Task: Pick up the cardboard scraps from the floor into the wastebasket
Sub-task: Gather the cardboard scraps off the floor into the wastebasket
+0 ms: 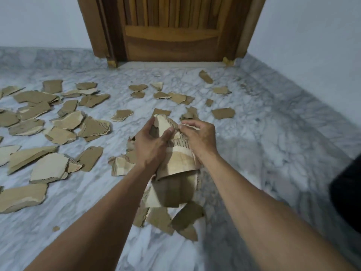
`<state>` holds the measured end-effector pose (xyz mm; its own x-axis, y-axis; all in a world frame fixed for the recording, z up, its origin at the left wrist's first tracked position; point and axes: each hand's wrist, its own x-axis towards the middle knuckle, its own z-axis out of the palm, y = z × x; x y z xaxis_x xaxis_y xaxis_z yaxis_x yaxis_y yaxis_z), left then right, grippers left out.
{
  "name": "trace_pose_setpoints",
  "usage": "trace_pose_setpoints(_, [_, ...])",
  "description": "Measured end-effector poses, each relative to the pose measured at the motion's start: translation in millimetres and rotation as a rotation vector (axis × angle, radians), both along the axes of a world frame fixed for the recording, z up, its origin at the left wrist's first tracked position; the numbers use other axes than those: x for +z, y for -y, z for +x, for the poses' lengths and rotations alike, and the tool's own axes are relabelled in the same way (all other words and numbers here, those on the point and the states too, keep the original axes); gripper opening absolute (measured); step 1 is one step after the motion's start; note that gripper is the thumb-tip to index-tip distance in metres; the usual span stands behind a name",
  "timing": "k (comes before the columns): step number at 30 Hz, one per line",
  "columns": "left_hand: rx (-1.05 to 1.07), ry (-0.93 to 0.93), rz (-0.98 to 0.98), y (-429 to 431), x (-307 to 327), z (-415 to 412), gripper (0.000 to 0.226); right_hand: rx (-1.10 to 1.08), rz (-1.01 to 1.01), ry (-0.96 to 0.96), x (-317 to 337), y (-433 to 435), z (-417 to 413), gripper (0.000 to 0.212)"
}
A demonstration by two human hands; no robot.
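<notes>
Both my hands hold a bundle of torn cardboard scraps (180, 159) above the floor at mid-frame. My left hand (151, 146) grips the bundle's left side, thumb and fingers curled round a pale piece at the top. My right hand (199, 138) grips the right side, its fingers pinching the top edge. More pieces hang from the bundle down to about (172, 192). Several loose scraps (48, 167) lie scattered on the marble floor (254, 153), mostly to the left and toward the door. The wastebasket cannot be made out for certain.
A closed wooden door (172, 30) stands straight ahead between pale walls. A dark object (347, 192) sits at the right edge, cut off by the frame. Further scraps (172, 220) lie on the floor under my forearms.
</notes>
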<state>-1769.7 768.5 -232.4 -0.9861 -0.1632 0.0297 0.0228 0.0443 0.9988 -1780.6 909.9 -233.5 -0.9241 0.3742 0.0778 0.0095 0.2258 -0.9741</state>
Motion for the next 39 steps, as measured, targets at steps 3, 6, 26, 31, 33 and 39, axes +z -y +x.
trace_pose_setpoints(3, [-0.114, -0.048, 0.045, -57.8, 41.1, -9.7, 0.085, -0.102, 0.029, -0.066, 43.6, -58.4, 5.0, 0.016])
trace_pose_setpoints(6, [-0.220, -0.105, 0.058, -123.6, 79.5, -11.9, 0.075, -0.200, 0.066, -0.119, 91.9, -122.5, 20.5, 0.016])
trace_pose_setpoints(26, [-0.782, -0.389, -0.236, -549.0, 164.0, 96.5, 0.041, -0.810, 0.462, 0.056, 194.6, -499.8, 218.7, 0.021])
trace_pose_setpoints(31, [-0.833, -0.361, -0.327, -541.7, 144.6, 92.5, 0.056, -0.776, 0.410, 0.159, 178.7, -500.8, 239.3, 0.032])
trace_pose_setpoints(33, [-0.773, -0.396, -0.334, -521.2, 141.6, 88.8, 0.048, -0.759, 0.407, 0.169, 179.6, -490.2, 238.4, 0.031])
trace_pose_setpoints(39, [-0.547, -0.404, -0.390, -398.2, 107.3, 59.5, 0.044, -0.634, 0.468, 0.136, 170.9, -412.6, 200.0, 0.042])
